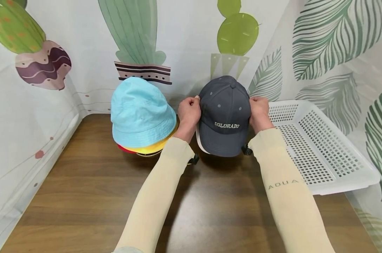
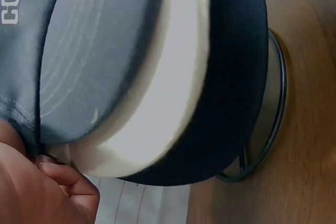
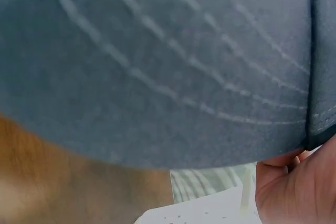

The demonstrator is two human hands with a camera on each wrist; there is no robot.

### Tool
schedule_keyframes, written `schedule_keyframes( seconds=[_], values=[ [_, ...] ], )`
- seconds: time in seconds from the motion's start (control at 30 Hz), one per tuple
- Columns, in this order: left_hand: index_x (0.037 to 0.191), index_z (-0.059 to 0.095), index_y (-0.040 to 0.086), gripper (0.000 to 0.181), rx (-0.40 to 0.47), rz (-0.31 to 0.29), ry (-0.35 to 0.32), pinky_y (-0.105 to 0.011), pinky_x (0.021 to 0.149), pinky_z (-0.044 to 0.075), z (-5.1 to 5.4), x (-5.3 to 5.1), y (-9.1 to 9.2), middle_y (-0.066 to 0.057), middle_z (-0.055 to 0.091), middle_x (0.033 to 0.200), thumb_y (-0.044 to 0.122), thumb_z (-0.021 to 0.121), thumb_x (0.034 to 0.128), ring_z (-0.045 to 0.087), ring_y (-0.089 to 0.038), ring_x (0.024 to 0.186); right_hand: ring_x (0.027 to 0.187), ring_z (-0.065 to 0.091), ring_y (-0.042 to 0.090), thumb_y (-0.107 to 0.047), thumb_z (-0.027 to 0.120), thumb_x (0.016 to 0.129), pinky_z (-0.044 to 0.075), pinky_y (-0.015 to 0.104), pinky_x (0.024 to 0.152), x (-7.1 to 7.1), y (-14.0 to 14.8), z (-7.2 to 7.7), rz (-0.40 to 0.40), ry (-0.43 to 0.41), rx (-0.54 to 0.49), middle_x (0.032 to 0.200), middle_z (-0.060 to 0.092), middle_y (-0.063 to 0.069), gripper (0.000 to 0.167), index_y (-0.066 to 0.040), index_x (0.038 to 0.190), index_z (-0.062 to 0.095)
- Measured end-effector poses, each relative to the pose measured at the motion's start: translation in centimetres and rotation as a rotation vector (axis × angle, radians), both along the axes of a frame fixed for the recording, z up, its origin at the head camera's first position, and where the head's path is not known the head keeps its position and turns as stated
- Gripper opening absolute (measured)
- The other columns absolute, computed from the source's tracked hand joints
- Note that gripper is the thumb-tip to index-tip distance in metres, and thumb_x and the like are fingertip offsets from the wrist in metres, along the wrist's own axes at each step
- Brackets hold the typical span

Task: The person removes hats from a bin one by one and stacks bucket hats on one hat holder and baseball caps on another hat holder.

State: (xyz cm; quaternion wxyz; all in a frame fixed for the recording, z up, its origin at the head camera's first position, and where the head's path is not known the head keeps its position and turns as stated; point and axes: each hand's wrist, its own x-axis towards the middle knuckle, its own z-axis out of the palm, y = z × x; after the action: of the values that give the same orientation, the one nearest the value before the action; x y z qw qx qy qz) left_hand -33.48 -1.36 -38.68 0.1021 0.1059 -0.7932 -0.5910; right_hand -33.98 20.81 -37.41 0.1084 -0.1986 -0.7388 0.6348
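A dark grey baseball cap (image 1: 223, 109) with COLORADO lettering sits at the back of the table, its brim facing me. My left hand (image 1: 190, 113) pinches the cap's left edge, and the right hand (image 1: 259, 111) pinches its right edge. In the left wrist view, a white cap brim (image 2: 163, 124) shows beneath the grey one, then a dark brim (image 2: 233, 87) below that. Under these a black wire ring (image 2: 285, 82) stands on the wood. The right wrist view is mostly filled by the grey brim (image 3: 157, 66), with the thumb at its edge.
Left of the caps, a light blue bucket hat (image 1: 140, 112) tops a stack with a yellow hat (image 1: 160, 144) and a red edge below. At right lies a white perforated basket (image 1: 343, 186). Behind the wooden table (image 1: 83, 196) hangs a cactus-and-leaf print cloth (image 1: 191, 38).
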Motion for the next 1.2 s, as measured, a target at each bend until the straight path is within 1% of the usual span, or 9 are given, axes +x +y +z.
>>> schedule_keyframes(
  seconds=[0.17,0.3,0.4,0.63,0.73,0.83,1.0,1.1,1.2],
  values=[
    [0.095,0.07,0.011,0.034,-0.007,-0.017,-0.005,-0.033,0.073,0.044,-0.4,0.2,0.1,-0.001,0.055,0.084,0.037,0.055,0.1122,0.057,-0.023,0.083,0.077,0.045,0.019,-0.005,0.055,0.097,0.04,0.032,0.064,0.1,-0.2,-0.9,-0.054,0.043,0.025,0.071,0.05,-0.005,0.032,-0.016,0.067,0.059],
    [0.096,0.068,0.012,0.035,-0.014,-0.012,-0.01,-0.033,0.072,0.043,-0.6,0.5,0.0,-0.001,0.054,0.083,0.039,0.054,0.1123,0.056,-0.023,0.08,0.081,0.047,0.017,-0.006,0.057,0.101,0.044,0.032,0.072,0.2,-0.7,-1.4,-0.055,0.077,-0.021,0.087,0.052,-0.001,0.021,-0.012,0.081,0.061],
    [0.097,0.068,0.011,0.035,-0.004,-0.013,-0.017,-0.034,0.072,0.043,-0.5,0.6,-0.1,-0.002,0.054,0.084,0.039,0.053,0.1125,0.056,-0.024,0.081,0.083,0.049,0.016,-0.008,0.058,0.103,0.047,0.034,0.078,0.2,-1.0,-1.4,-0.062,0.081,-0.038,0.092,0.053,-0.002,0.016,-0.012,0.088,0.062],
    [0.111,0.068,0.007,0.026,0.118,0.024,-0.035,-0.034,0.076,0.05,0.1,0.9,0.0,-0.004,0.062,0.094,0.033,0.061,0.1098,0.06,-0.023,0.085,0.086,0.052,0.016,-0.009,0.052,0.105,0.049,0.038,0.089,0.7,-1.6,-1.2,-0.159,0.121,-0.097,0.087,0.057,-0.006,0.028,-0.019,0.082,0.066],
    [0.116,0.065,0.007,0.025,0.174,0.036,-0.036,-0.035,0.078,0.052,0.3,1.0,0.1,-0.006,0.063,0.099,0.031,0.061,0.1095,0.062,-0.023,0.087,0.081,0.049,0.016,-0.012,0.049,0.108,0.046,0.041,0.09,1.0,-2.0,-1.2,-0.219,0.171,-0.159,0.083,0.054,-0.006,0.034,-0.022,0.078,0.061],
    [0.117,0.064,0.009,0.027,0.186,0.039,-0.043,-0.035,0.082,0.053,0.5,1.3,0.1,-0.006,0.062,0.103,0.034,0.059,0.1102,0.061,-0.023,0.092,0.078,0.047,0.016,-0.014,0.045,0.111,0.044,0.043,0.089,1.3,-2.2,-1.2,-0.252,0.241,-0.228,0.081,0.051,-0.005,0.035,-0.022,0.079,0.058],
    [0.116,0.063,0.009,0.029,0.182,0.013,-0.011,-0.035,0.084,0.049,0.6,2.2,-0.1,-0.006,0.06,0.105,0.037,0.055,0.111,0.058,-0.024,0.096,0.079,0.053,0.014,-0.01,0.038,0.111,0.047,0.038,0.087,2.0,-2.4,-0.6,-0.268,0.347,-0.335,0.087,0.059,-0.004,0.036,-0.015,0.092,0.068],
    [0.115,0.062,0.009,0.027,0.176,-0.015,0.024,-0.033,0.081,0.047,0.7,3.1,-0.4,-0.004,0.057,0.102,0.034,0.054,0.111,0.057,-0.023,0.093,0.081,0.058,0.013,-0.011,0.037,0.11,0.047,0.032,0.084,3.0,-2.5,0.0,-0.279,0.377,-0.333,0.092,0.063,0.0,0.035,-0.013,0.097,0.069],
    [0.115,0.06,0.01,0.024,0.145,-0.043,0.064,-0.033,0.077,0.045,0.8,4.0,-0.8,-0.003,0.055,0.096,0.033,0.053,0.1105,0.055,-0.022,0.088,0.089,0.061,0.015,-0.012,0.038,0.108,0.046,0.026,0.087,4.3,-2.8,0.5,-0.276,0.399,-0.258,0.099,0.066,0.003,0.031,-0.015,0.099,0.067]
  ],
)
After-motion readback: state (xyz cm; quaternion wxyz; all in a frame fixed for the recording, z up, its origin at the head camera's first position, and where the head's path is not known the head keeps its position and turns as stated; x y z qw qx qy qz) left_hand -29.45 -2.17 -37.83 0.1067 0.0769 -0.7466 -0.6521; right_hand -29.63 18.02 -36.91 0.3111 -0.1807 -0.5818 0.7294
